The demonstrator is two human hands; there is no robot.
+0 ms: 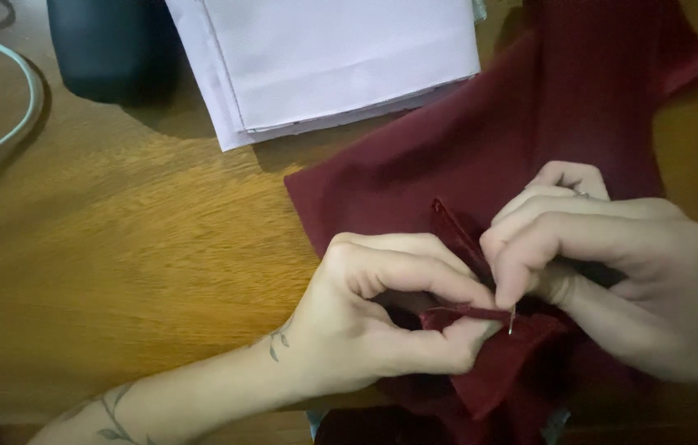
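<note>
A dark red cloth lies across the right half of a wooden table. My left hand pinches a folded edge of the cloth between thumb and forefinger. Close against it, my right hand holds a thin metal needle with its fingertips, the point at the fold. A raised fold of the cloth runs up between the two hands. A ring shows on one finger of my right hand.
Folded pale lilac fabric lies at the top middle, partly under the red cloth. A dark rounded object stands at the top left, with a white cable curving beside it.
</note>
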